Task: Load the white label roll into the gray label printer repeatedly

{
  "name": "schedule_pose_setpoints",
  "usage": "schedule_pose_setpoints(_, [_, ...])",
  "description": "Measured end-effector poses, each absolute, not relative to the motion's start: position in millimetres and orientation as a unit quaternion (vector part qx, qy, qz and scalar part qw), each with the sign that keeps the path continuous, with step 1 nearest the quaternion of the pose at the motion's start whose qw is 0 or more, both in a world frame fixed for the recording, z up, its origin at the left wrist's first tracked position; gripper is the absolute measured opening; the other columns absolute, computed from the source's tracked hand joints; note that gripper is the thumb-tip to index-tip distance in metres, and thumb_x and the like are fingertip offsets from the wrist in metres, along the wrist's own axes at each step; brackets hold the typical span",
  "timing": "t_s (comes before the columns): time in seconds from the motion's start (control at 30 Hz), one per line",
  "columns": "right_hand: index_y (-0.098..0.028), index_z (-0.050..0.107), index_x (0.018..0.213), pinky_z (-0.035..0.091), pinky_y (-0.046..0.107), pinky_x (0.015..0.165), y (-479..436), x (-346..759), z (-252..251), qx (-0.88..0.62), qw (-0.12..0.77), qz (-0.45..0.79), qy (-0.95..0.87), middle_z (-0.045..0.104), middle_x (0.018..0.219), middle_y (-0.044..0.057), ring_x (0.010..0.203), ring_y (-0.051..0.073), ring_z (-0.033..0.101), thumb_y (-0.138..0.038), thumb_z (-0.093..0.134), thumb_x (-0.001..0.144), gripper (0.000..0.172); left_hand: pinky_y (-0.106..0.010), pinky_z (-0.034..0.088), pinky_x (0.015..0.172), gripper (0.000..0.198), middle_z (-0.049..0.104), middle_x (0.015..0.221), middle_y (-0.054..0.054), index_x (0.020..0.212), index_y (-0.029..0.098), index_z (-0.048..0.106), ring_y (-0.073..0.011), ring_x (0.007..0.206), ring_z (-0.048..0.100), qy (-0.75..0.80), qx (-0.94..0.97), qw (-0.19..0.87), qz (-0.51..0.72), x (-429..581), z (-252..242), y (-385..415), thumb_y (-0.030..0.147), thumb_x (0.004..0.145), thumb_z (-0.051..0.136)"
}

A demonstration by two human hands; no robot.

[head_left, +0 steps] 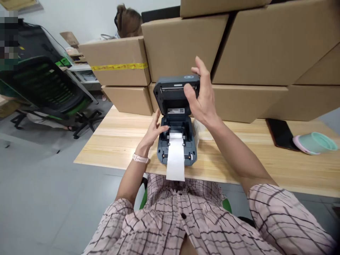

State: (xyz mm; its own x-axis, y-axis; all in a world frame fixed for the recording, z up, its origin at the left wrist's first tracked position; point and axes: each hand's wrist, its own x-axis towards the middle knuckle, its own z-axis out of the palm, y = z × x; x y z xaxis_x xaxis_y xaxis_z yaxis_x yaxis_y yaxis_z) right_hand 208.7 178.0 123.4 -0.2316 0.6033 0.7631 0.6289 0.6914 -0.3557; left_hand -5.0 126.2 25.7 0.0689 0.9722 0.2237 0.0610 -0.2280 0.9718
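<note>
Right grip (204, 97) holding lid (170, 82) up

It is clamping the lid by its right side, thumb on the inner face. The left grip (152, 134) is spreading, thumb and fingers apart, and touching the printer's (162, 152) left side. The printer is standing open near the surface's (122, 138) front edge, with paper (175, 159) reaching past that edge. Boxes (183, 46) are standing stacked behind; to the right, a phone (281, 132) is lying beside a cup (316, 143).
</note>
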Motion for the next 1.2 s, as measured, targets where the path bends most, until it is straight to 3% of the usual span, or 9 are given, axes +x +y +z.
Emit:
schedule_pose_setpoints(0.17, [-0.03, 0.014, 0.163, 0.036, 0.056, 0.121, 202, 205, 130, -0.425, 0.485, -0.036, -0.763, 0.036, 0.165, 0.011, 0.151, 0.028, 0.04, -0.05, 0.032, 0.106, 0.064, -0.042, 0.028, 0.128, 0.114, 0.028, 0.172, -0.008, 0.165, 0.024, 0.019, -0.0334, 0.157, 0.03, 0.424, 0.542, 0.546, 0.478, -2, 6, 127, 0.033, 0.071, 0.082])
schedule_pose_setpoints(0.27, [-0.024, 0.043, 0.152, 0.031, 0.058, 0.121, 182, 205, 117, -0.409, 0.468, -0.084, -0.779, 0.05, 0.156, 0.013, 0.148, 0.033, 0.042, -0.038, 0.041, 0.102, 0.051, -0.04, 0.026, 0.129, 0.116, 0.026, 0.172, -0.008, 0.165, 0.022, 0.02, -0.0324, 0.158, 0.028, 0.424, 0.535, 0.545, 0.486, -2, 3, 124, 0.03, 0.068, 0.082])
schedule_pose_setpoints(0.37, [-0.019, 0.065, 0.126, 0.033, 0.051, 0.118, 162, 202, 100, -0.37, 0.265, -0.045, -0.889, 0.073, 0.125, 0.012, 0.122, 0.028, 0.064, -0.02, 0.037, 0.1, 0.039, -0.041, 0.027, 0.128, 0.117, 0.029, 0.171, -0.01, 0.165, 0.021, 0.018, -0.0326, 0.157, 0.03, 0.425, 0.539, 0.545, 0.481, -3, 2, 126, 0.029, 0.067, 0.081])
schedule_pose_setpoints(0.47, [-0.013, 0.07, 0.119, 0.03, 0.044, 0.116, 157, 195, 88, -0.333, 0.014, 0.015, -0.943, 0.078, 0.106, 0.014, 0.105, 0.024, 0.071, -0.008, 0.041, 0.094, 0.038, -0.041, 0.027, 0.128, 0.118, 0.028, 0.171, -0.012, 0.166, 0.019, 0.017, -0.0332, 0.157, 0.028, 0.432, 0.546, 0.537, 0.476, -4, 0, 129, 0.028, 0.066, 0.08])
schedule_pose_setpoints(0.6, [-0.009, 0.075, 0.106, 0.035, 0.042, 0.109, 165, 181, 81, -0.297, -0.096, 0.048, -0.949, 0.078, 0.096, 0.019, 0.1, 0.027, 0.073, -0.008, 0.055, 0.087, 0.028, -0.041, 0.027, 0.128, 0.123, 0.026, 0.172, -0.014, 0.166, 0.018, 0.011, -0.0339, 0.157, 0.03, 0.429, 0.551, 0.539, 0.471, -8, -1, 130, 0.025, 0.065, 0.08])
schedule_pose_setpoints(0.7, [-0.012, 0.073, 0.112, 0.044, 0.041, 0.096, 170, 175, 78, -0.283, -0.142, 0.078, -0.945, 0.078, 0.103, 0.02, 0.102, 0.031, 0.072, -0.01, 0.055, 0.088, 0.031, -0.044, 0.029, 0.127, 0.122, 0.029, 0.17, -0.014, 0.166, 0.018, 0.012, -0.0343, 0.154, 0.035, 0.411, 0.546, 0.566, 0.461, -13, 1, 130, 0.016, 0.06, 0.072])
schedule_pose_setpoints(0.93, [-0.026, 0.058, 0.139, 0.05, 0.038, 0.094, 177, 185, 85, -0.243, -0.139, 0.179, -0.943, 0.071, 0.129, 0.011, 0.116, 0.028, 0.068, -0.018, 0.06, 0.089, 0.051, -0.045, 0.026, 0.129, 0.116, 0.032, 0.17, -0.012, 0.164, 0.018, 0.022, -0.034, 0.157, 0.031, 0.393, 0.548, 0.573, 0.465, -17, 5, 130, 0.012, 0.057, 0.064])
schedule_pose_setpoints(1.1, [-0.024, 0.054, 0.14, 0.054, 0.034, 0.097, 176, 245, 114, -0.151, 0.101, 0.418, -0.89, 0.068, 0.129, 0.007, 0.114, 0.02, 0.066, -0.032, 0.072, 0.087, 0.056, -0.044, 0.022, 0.131, 0.111, 0.033, 0.17, -0.009, 0.163, 0.022, 0.028, -0.032, 0.158, 0.028, 0.406, 0.543, 0.562, 0.473, -12, 5, 128, 0.014, 0.058, 0.064])
schedule_pose_setpoints(1.2, [-0.028, 0.06, 0.132, 0.055, 0.04, 0.098, 168, 305, 123, -0.205, 0.207, 0.442, -0.848, 0.069, 0.124, 0.006, 0.112, 0.022, 0.067, -0.035, 0.075, 0.084, 0.05, -0.044, 0.021, 0.131, 0.11, 0.036, 0.168, -0.011, 0.163, 0.019, 0.028, -0.0325, 0.157, 0.029, 0.411, 0.543, 0.557, 0.476, -10, 6, 125, 0.016, 0.06, 0.065])
